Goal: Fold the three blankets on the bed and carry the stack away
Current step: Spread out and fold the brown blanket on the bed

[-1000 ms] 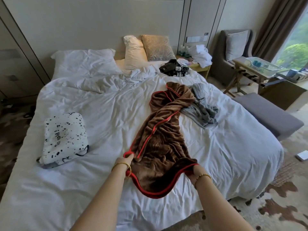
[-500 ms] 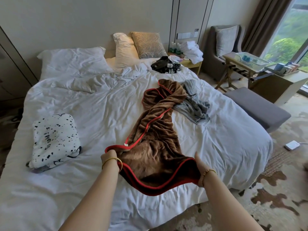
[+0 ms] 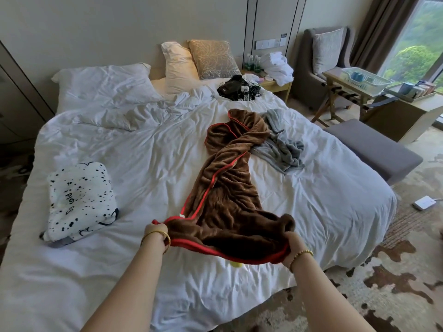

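A brown blanket with a red edge [image 3: 227,195] stretches in a long twisted strip down the middle of the white bed [image 3: 143,164]. My left hand [image 3: 156,232] grips its near left corner and my right hand [image 3: 294,245] grips its near right corner, so the near edge hangs lifted between them. A crumpled grey blanket [image 3: 281,144] lies to the right of the brown one, touching its far end. A white blanket with black spots [image 3: 79,200] sits folded on the left side of the bed.
Pillows [image 3: 191,63] and a black tangle of gear [image 3: 239,88] lie at the head of the bed. A grey bench [image 3: 374,149] stands along the right side, with a nightstand, armchair and luggage rack behind it. A white device [image 3: 424,202] lies on the patterned carpet.
Both hands have spread apart and pulled the near edge of the brown blanket toward me. The view has shifted slightly left and back.
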The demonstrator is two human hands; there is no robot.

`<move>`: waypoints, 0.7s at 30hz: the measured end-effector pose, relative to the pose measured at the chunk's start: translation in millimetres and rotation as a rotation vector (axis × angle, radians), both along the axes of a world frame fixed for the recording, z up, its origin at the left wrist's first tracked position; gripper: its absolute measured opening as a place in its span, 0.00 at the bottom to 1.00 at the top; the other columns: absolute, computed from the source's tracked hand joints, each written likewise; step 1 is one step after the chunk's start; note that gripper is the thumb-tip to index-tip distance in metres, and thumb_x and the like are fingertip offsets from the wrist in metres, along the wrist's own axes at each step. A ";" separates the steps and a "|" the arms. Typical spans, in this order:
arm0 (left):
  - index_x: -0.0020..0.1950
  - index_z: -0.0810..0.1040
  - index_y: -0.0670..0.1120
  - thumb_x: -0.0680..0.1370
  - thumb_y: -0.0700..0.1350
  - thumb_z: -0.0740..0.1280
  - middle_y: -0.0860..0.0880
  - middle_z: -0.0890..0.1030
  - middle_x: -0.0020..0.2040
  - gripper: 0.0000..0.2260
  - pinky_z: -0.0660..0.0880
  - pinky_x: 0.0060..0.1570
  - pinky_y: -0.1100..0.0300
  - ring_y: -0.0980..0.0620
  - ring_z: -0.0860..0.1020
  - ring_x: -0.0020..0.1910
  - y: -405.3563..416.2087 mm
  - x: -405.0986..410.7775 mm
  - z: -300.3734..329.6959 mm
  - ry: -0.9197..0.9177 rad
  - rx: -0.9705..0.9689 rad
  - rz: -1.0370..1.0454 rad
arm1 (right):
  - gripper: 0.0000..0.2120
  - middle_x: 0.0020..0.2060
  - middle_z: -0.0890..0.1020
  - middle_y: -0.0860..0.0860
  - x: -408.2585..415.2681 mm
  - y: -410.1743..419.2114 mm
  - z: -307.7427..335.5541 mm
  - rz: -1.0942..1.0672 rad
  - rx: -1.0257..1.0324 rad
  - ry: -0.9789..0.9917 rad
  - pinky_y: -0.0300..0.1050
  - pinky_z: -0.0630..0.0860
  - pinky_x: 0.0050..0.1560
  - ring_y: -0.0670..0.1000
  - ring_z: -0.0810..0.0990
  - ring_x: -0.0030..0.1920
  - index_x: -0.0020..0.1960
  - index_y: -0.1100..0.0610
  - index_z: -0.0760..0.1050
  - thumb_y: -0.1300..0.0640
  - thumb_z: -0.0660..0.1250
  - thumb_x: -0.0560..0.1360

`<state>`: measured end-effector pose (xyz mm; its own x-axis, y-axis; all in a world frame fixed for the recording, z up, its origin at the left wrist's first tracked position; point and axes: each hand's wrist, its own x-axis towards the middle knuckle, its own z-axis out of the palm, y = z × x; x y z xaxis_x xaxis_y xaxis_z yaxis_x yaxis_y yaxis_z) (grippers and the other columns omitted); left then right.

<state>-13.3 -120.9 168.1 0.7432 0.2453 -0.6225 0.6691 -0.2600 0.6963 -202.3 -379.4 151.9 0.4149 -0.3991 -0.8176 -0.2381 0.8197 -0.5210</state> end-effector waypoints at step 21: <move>0.63 0.74 0.40 0.80 0.47 0.58 0.37 0.75 0.63 0.16 0.71 0.63 0.48 0.40 0.75 0.61 -98.6 40.0 92.9 -0.261 -0.099 -0.403 | 0.08 0.39 0.76 0.52 114.6 14.6 105.8 0.362 -0.460 -0.138 0.41 0.76 0.34 0.50 0.78 0.33 0.54 0.56 0.72 0.58 0.56 0.80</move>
<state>26.7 -219.5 260.9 0.9010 -0.1449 -0.4088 0.3289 -0.3862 0.8618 -87.7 -364.8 257.7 0.6807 -0.5127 -0.5231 -0.3650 0.3818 -0.8491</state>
